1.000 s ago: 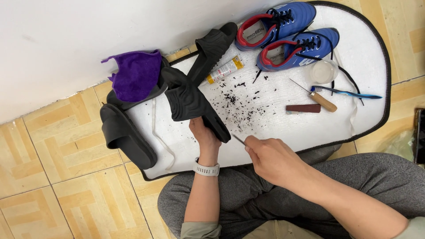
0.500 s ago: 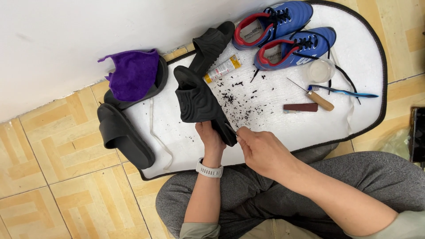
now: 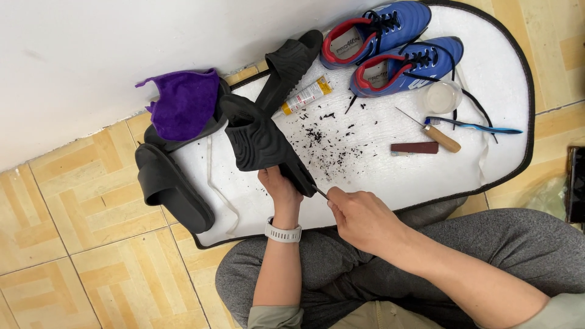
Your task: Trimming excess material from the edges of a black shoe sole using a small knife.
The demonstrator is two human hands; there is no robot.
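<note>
My left hand grips the heel end of a black slide sandal, sole facing up, held over a white mat. In my right hand is a thin metal tool whose tip touches the sandal's heel edge. Black crumbs lie scattered on the mat beside the sandal. There is a white watch on my left wrist.
Two more black slides and a purple cloth sit at the mat's left. A pair of blue sports shoes, a glue tube, a small clear cup, a toothbrush, an awl and a brown block lie to the right.
The sandal has tilted and shifted a little to the left in my left hand. My right hand has drawn back with the tool toward the heel edge.
</note>
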